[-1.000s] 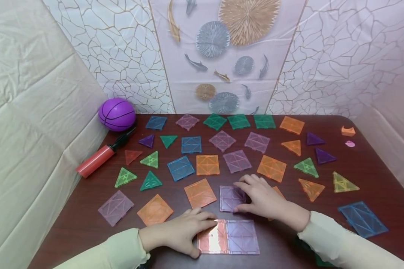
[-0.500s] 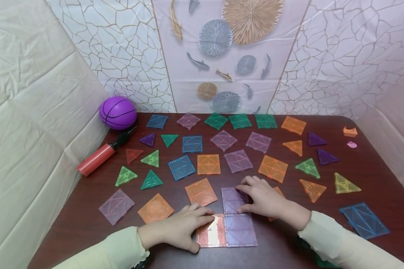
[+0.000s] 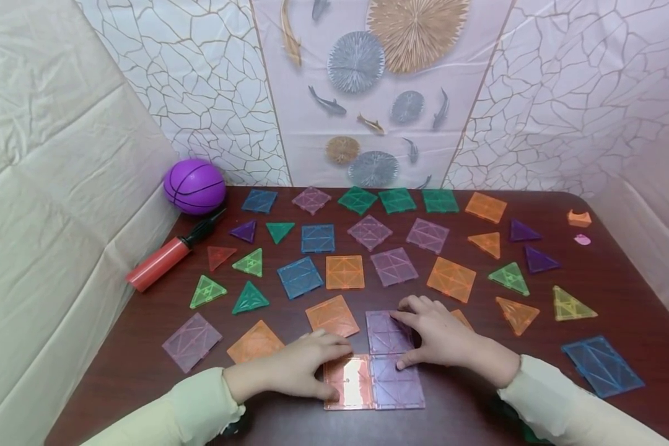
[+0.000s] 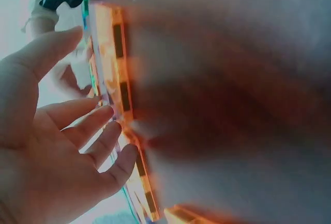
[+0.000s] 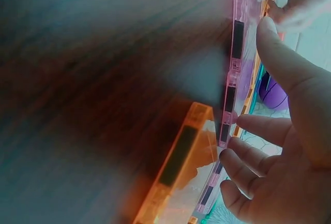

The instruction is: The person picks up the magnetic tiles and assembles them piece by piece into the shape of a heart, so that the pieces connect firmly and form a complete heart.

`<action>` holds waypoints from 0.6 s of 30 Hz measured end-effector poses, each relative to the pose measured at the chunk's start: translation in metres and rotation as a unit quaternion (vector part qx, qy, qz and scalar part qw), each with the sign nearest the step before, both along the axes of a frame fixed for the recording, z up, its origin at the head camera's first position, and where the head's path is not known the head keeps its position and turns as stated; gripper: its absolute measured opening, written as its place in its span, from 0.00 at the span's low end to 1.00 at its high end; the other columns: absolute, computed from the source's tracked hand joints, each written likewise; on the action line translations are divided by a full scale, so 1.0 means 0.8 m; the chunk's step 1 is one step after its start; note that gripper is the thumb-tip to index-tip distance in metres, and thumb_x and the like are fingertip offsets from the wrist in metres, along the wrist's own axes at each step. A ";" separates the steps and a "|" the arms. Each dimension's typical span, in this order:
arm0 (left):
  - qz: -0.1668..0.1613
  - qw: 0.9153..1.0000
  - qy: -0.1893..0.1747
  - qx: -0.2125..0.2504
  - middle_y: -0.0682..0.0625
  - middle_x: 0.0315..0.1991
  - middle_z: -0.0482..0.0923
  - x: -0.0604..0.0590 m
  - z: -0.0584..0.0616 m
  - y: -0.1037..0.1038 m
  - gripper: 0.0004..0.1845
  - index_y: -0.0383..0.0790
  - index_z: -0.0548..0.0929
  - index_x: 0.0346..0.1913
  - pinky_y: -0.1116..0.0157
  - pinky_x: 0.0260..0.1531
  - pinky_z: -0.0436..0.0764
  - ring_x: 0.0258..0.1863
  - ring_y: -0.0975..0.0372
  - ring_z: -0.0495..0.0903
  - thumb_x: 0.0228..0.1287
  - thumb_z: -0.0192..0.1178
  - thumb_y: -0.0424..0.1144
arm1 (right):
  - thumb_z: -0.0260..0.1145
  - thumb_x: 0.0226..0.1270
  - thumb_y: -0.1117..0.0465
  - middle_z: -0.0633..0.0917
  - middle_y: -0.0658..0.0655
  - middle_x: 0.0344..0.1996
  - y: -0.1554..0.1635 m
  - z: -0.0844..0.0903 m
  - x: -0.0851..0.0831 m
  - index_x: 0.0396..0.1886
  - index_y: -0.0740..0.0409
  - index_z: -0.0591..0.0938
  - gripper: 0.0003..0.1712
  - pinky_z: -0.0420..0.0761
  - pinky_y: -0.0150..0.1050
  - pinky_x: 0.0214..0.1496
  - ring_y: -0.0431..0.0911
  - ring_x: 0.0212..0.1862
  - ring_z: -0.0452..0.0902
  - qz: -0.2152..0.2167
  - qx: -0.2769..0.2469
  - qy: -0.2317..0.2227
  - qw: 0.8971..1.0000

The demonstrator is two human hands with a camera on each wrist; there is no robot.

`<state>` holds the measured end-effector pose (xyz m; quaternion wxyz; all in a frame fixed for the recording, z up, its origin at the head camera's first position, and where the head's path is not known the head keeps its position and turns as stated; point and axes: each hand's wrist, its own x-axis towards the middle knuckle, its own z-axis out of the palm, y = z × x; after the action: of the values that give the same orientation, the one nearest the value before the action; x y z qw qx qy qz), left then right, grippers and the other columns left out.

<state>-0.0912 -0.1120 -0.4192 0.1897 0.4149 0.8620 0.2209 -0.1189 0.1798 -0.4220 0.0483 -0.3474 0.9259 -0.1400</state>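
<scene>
Three square magnetic tiles make an L before me in the head view. A shiny reddish-orange tile lies left of a purple tile, edge to edge. Another purple tile sits directly behind that one, their edges meeting. My left hand is at the reddish tile's left side, fingers spread loosely, thumb tip over its near-left part. At the right, my right hand has its fingertips over the rear purple tile and its thumb tip over the front one. Both wrist views show relaxed, parted fingers beside the tile edges.
Several loose square and triangular tiles lie across the dark table, including an orange square just behind the L and a blue square at right. A red hand pump and purple ball are at the far left.
The front pair has slid away from me, closing the gap to the rear purple tile. My right thumb has moved nearer, over the front purple tile; my left thumb has shifted onto the reddish tile.
</scene>
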 end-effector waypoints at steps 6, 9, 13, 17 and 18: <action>0.091 0.995 0.019 0.043 0.47 0.65 0.70 -0.016 0.000 -0.003 0.34 0.39 0.72 0.66 0.47 0.60 0.66 0.63 0.54 0.67 0.58 0.67 0.49 | 0.75 0.40 0.32 0.76 0.59 0.51 0.002 -0.002 0.001 0.58 0.62 0.80 0.50 0.71 0.48 0.47 0.50 0.49 0.70 0.002 -0.004 0.004 1.000; 0.140 0.988 0.046 0.039 0.43 0.66 0.68 -0.020 -0.003 -0.003 0.37 0.36 0.73 0.65 0.45 0.58 0.66 0.63 0.51 0.65 0.56 0.69 0.51 | 0.75 0.40 0.32 0.76 0.59 0.51 0.002 -0.003 0.001 0.58 0.62 0.80 0.50 0.71 0.48 0.48 0.50 0.49 0.70 0.002 -0.005 0.006 1.000; 0.180 0.982 0.058 -0.001 0.41 0.67 0.65 -0.019 -0.007 -0.003 0.43 0.34 0.70 0.67 0.46 0.57 0.66 0.63 0.49 0.62 0.54 0.69 0.57 | 0.74 0.41 0.31 0.76 0.59 0.52 0.003 -0.005 0.001 0.59 0.62 0.80 0.51 0.71 0.48 0.48 0.50 0.50 0.70 0.001 -0.005 0.007 1.000; 0.185 0.981 0.051 -0.039 0.40 0.69 0.61 -0.017 -0.011 -0.002 0.45 0.34 0.69 0.68 0.45 0.59 0.65 0.66 0.48 0.59 0.54 0.67 0.60 | 0.74 0.41 0.31 0.76 0.59 0.52 0.004 -0.007 0.001 0.59 0.61 0.79 0.51 0.71 0.48 0.48 0.50 0.50 0.70 0.000 -0.007 0.006 1.000; 0.183 0.981 0.050 -0.041 0.40 0.70 0.60 -0.016 -0.012 -0.001 0.46 0.34 0.69 0.68 0.44 0.60 0.64 0.67 0.48 0.59 0.54 0.67 0.60 | 0.74 0.41 0.31 0.76 0.59 0.52 0.004 -0.007 0.001 0.59 0.62 0.79 0.51 0.71 0.48 0.48 0.50 0.50 0.70 -0.001 -0.007 0.007 1.000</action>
<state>-0.1043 -0.1130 -0.4287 0.1195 0.2526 0.9400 0.1956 -0.1180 0.1828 -0.4273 0.0393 -0.3482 0.9254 -0.1444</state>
